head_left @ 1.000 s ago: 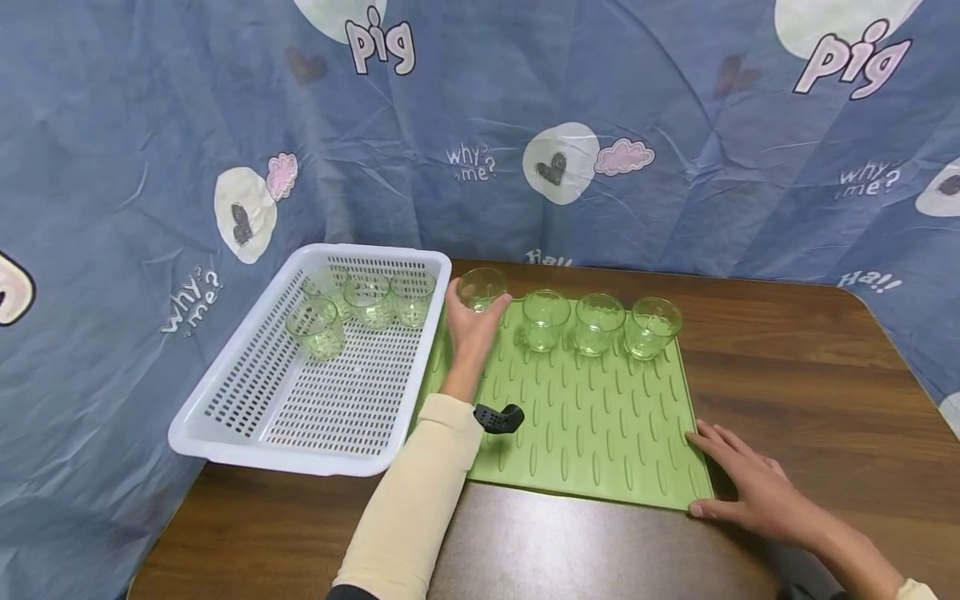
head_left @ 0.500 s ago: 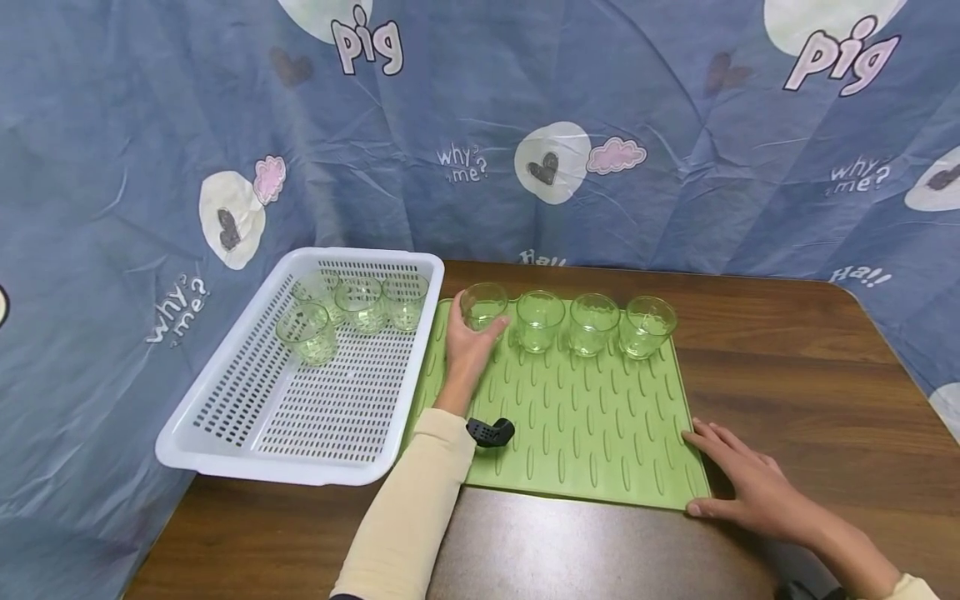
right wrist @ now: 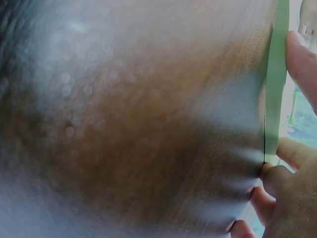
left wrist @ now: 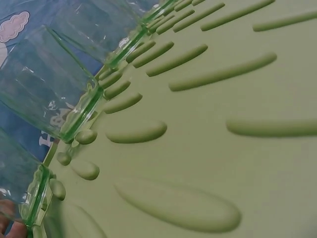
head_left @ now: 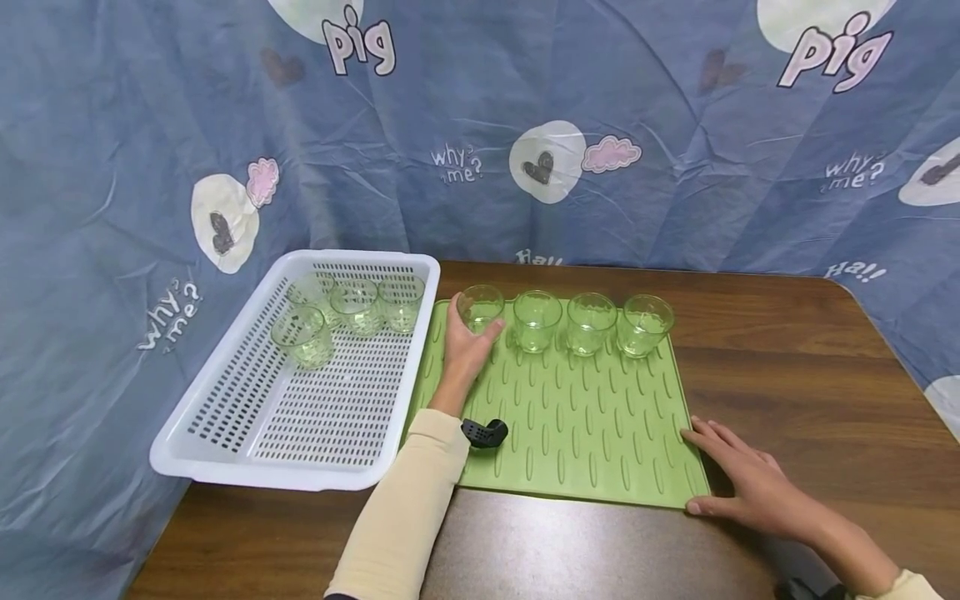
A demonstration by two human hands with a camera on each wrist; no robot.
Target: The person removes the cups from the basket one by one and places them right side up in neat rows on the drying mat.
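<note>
A dark brown wooden table (head_left: 787, 350) stands against a wrinkled blue cartoon-print cloth backdrop (head_left: 480, 125), which hangs behind it and down its left side. On the table lies a ribbed green silicone mat (head_left: 577, 425), with a white perforated plastic basket (head_left: 247, 417) just beside it on the left; four clear glasses sit at the basket's far end. My left hand (head_left: 467, 346) curls around a clear green-tinted glass cup (head_left: 480, 307) at the mat's far left corner, first in a row with three more like it (the wrist view shows their bases standing on the ribs). My right hand (head_left: 750, 482) lies flat, fingers straight, on the table at the mat's near right corner, its fingertips touching the edge. A second ago I held this cup lifted over the mat's corner; now it stands down on the mat in line with the others, my fingers still around it.
</note>
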